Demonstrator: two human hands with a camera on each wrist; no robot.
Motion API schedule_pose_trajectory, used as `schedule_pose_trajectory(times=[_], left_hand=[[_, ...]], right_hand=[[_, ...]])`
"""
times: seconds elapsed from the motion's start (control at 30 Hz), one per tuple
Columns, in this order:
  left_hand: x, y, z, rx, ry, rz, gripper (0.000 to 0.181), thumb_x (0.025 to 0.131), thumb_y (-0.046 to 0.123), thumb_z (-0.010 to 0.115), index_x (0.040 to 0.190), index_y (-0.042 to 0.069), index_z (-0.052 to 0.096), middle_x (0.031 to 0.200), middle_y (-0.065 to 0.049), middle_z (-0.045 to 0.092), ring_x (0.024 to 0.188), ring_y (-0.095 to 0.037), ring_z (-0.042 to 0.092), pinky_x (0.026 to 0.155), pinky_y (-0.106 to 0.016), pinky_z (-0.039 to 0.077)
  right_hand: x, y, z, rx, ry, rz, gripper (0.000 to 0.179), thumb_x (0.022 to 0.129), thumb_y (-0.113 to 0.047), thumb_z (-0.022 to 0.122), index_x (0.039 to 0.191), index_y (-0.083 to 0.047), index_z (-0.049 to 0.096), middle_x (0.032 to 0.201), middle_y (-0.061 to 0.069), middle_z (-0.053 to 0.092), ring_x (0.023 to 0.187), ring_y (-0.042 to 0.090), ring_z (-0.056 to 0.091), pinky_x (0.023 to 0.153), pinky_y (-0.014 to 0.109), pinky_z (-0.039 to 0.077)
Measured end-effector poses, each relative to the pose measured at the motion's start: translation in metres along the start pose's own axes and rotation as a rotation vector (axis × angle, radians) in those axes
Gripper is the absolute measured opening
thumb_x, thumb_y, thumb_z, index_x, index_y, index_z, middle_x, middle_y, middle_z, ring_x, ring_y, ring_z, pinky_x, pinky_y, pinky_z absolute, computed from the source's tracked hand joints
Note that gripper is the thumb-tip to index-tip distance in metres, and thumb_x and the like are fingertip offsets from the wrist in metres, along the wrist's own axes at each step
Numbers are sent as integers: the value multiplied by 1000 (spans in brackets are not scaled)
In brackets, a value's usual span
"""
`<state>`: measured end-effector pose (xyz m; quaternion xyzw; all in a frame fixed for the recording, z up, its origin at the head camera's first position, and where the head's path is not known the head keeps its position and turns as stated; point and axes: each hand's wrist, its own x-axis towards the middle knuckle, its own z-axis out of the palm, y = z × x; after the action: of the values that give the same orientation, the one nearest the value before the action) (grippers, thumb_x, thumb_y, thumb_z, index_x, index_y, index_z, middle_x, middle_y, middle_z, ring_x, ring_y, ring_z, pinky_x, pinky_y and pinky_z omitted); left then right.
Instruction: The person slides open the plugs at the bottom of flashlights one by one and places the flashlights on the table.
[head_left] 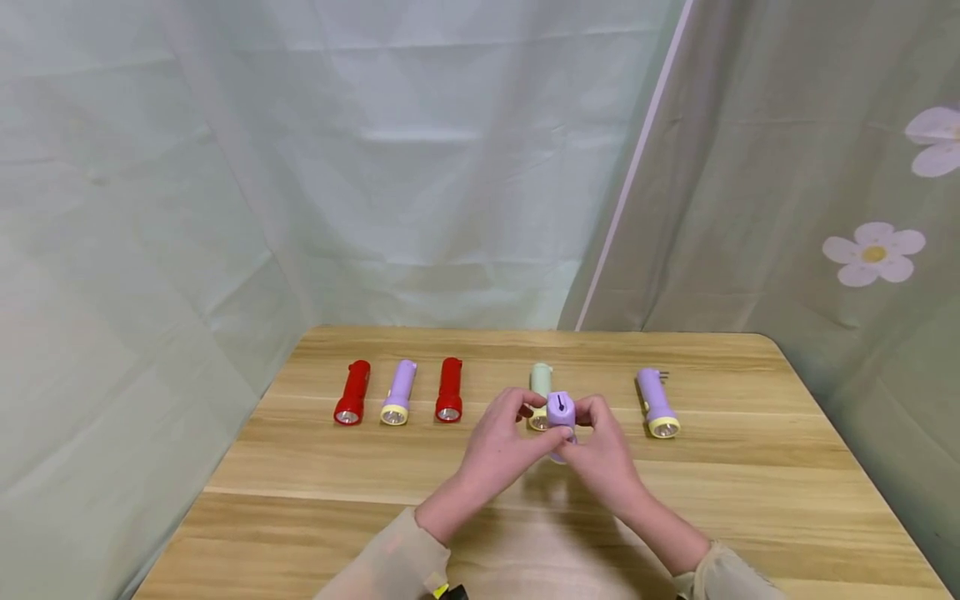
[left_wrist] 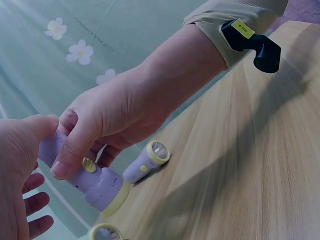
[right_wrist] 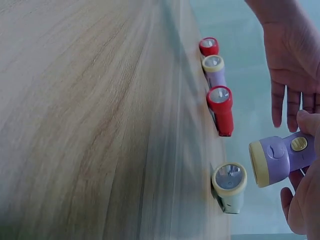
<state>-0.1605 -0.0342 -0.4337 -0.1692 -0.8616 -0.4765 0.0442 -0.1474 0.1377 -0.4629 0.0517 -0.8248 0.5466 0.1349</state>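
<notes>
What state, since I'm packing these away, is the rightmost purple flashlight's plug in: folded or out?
Out: in the head view, two prongs stick out sideways near the tail of the rightmost purple flashlight.

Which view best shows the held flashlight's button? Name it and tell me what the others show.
Right wrist: the button on the flashlight faces the camera, uncovered. The left wrist view shows it at a slant, beside a thumb. The head view shows the flashlight's end, but its button can't be made out.
</notes>
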Motion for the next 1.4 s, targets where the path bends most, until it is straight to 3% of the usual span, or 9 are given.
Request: schedule_pose_trajectory(times=[0.13, 0.33, 0.67, 1.0, 1.23, 1.4], left_hand=[[0, -1, 0, 11, 13, -7, 50, 82, 58, 79, 114, 21, 66, 108, 12, 61, 98, -11, 55, 83, -32, 48], [1, -2, 0, 7, 7, -3, 46, 83, 57, 79, 110, 22, 65, 109, 4, 63, 98, -13, 55, 83, -33, 48], [-1, -2, -1, -13, 2, 33, 35, 88, 45, 79, 109, 19, 67, 107, 10, 63, 105, -22, 61, 86, -35, 50], [-1, -5, -3, -10, 12, 60, 37, 88, 45, 80, 111, 19, 68, 107, 7, 65, 102, -13, 60, 89, -39, 51], [-2, -6, -6, -100, -53, 13, 34, 91, 45, 74, 113, 20, 65, 109, 11, 63, 106, -19, 61, 95, -43, 49], [1, -5, -8, -224, -91, 1, 29, 100, 35, 63, 116, 11, 65, 110, 3, 66, 104, -16, 62, 97, -42, 49]], right_hand=[[-1, -2, 2, -4, 1, -6, 40, 74, 1, 86, 103, -6, 58, 102, 5, 67, 100, 25, 62, 87, 48, 52], [-1, -3, 5, -16, 3, -12, 42, 72, 1, 86, 103, -7, 58, 103, 5, 67, 100, 24, 62, 89, 46, 51], [-2, -1, 5, 32, -17, 12, 42, 79, -7, 87, 111, -9, 59, 107, 4, 66, 102, 21, 60, 94, 50, 47], [-4, 2, -3, 50, -77, 39, 38, 84, -20, 86, 118, -16, 71, 114, -4, 71, 114, 21, 62, 104, 57, 42], [-5, 4, -3, 47, -84, 3, 37, 81, -16, 88, 114, -17, 72, 114, -5, 72, 116, 22, 62, 106, 59, 40], [-4, 2, -3, 43, -77, 24, 38, 77, -20, 91, 111, -23, 72, 115, -5, 71, 117, 21, 61, 107, 60, 37]])
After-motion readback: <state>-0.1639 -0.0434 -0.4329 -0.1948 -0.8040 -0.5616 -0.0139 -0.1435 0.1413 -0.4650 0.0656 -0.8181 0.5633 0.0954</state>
